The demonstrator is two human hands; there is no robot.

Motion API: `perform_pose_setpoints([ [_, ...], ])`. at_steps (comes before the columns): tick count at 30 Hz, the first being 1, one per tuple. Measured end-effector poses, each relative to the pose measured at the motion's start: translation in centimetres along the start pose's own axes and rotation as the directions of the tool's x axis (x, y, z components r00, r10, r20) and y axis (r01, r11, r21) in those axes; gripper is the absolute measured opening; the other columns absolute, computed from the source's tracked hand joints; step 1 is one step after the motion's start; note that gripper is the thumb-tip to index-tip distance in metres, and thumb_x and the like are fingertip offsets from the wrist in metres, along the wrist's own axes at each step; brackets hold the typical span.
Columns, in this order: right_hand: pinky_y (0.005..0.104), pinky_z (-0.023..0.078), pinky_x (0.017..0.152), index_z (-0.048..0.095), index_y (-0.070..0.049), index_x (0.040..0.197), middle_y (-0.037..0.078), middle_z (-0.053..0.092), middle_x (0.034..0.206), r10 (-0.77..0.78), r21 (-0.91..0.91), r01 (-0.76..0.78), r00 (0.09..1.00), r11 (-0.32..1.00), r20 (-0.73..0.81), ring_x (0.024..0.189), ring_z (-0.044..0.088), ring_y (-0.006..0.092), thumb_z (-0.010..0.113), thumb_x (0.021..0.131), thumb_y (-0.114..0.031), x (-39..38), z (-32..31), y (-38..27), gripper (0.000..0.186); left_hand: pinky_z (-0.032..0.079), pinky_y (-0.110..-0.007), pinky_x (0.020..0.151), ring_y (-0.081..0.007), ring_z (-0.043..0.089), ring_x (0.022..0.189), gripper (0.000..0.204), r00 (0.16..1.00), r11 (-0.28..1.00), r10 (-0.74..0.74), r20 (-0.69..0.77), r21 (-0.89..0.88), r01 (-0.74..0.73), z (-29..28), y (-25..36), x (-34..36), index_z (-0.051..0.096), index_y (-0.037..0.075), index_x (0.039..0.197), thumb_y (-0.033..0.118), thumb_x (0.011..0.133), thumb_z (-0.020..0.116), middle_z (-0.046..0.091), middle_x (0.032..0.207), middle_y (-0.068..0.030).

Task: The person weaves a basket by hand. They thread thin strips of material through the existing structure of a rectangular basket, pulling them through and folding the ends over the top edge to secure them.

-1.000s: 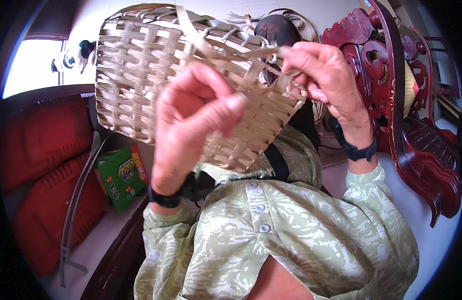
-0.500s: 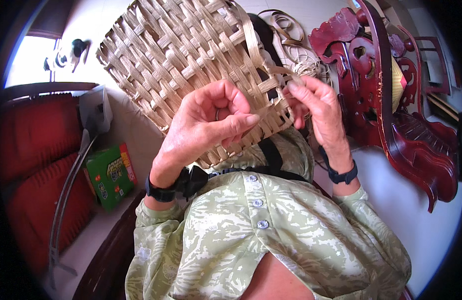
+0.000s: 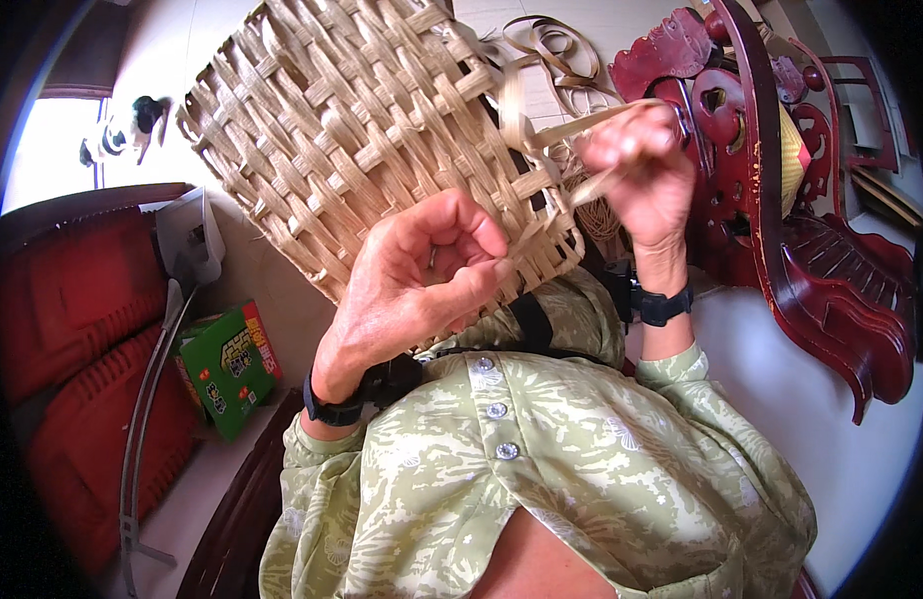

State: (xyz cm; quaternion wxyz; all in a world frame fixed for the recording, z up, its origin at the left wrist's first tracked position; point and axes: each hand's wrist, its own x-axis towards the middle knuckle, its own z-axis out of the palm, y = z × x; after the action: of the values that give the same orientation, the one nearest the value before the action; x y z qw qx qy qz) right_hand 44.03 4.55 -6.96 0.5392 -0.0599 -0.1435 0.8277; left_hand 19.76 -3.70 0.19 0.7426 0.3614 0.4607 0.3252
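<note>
A basket (image 3: 332, 120) woven from flat tan strips lies tilted across my lap, its corner and rim pointing to the right. My left hand (image 3: 422, 270) is in front of its lower side, thumb and forefinger pinched on the end of a thin tan strip (image 3: 527, 240) by the corner. Right of that corner, my right hand (image 3: 646, 170) is raised with fingers curled and smeared by motion. A tan strip (image 3: 591, 124) stretches from the basket's edge up to those fingers, and a second, shorter one runs toward the palm.
Loose coils of tan strip (image 3: 556, 50) lie on the floor beyond the basket. A carved dark-red wooden chair (image 3: 771, 200) stands at the right. To the left are red cushions (image 3: 92, 290), a grey metal stand (image 3: 147, 399) and a green box (image 3: 227, 364).
My right hand has moved up and slightly right, drawing the strip out from the corner. The basket has shifted a little left, and my left hand keeps its pinch, slightly lower.
</note>
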Motion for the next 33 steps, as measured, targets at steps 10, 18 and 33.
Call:
perform_pose_setpoints([
  [10,0.0395,0.039,0.088,0.047,-0.003,0.125,-0.008,0.039,0.048,-0.083,0.117,0.059,0.973,0.991,0.215,0.047,0.033,0.0079,0.060,0.096,-0.043,-2.3,1.6,-12.2,0.051,0.036,-0.019,0.041,-0.0026,0.051,0.049,0.018,0.989,0.896,0.138,-0.062,0.433,-0.098,1.9,-0.5,0.7,0.061,0.001,0.098,0.012,0.090,0.072,0.062,0.067,0.0009],
  [18,0.0306,0.045,0.076,0.051,0.001,0.123,-0.002,0.055,0.060,-0.209,-0.514,0.091,0.962,0.853,-0.178,0.051,0.046,0.0077,0.059,0.097,-0.032,0.1,1.0,-19.2,0.043,0.038,-0.022,0.043,-0.0028,0.050,0.050,0.011,0.995,0.947,0.044,-0.089,0.321,-0.013,2.4,0.8,1.3,0.060,0.000,0.087,0.007,0.093,0.064,0.057,0.061,0.0018],
  [33,0.0321,0.051,0.075,0.068,-0.001,0.099,0.011,0.069,0.088,0.120,-0.963,0.207,0.975,-0.170,0.188,0.082,0.066,0.0206,0.073,0.085,-0.014,2.2,1.3,-0.7,0.019,0.039,-0.018,0.052,0.0014,0.048,0.060,0.011,0.976,0.945,0.099,-0.194,0.325,-0.032,2.6,-0.7,0.6,0.061,0.001,0.088,0.008,0.092,0.068,0.055,0.066,0.0066],
])
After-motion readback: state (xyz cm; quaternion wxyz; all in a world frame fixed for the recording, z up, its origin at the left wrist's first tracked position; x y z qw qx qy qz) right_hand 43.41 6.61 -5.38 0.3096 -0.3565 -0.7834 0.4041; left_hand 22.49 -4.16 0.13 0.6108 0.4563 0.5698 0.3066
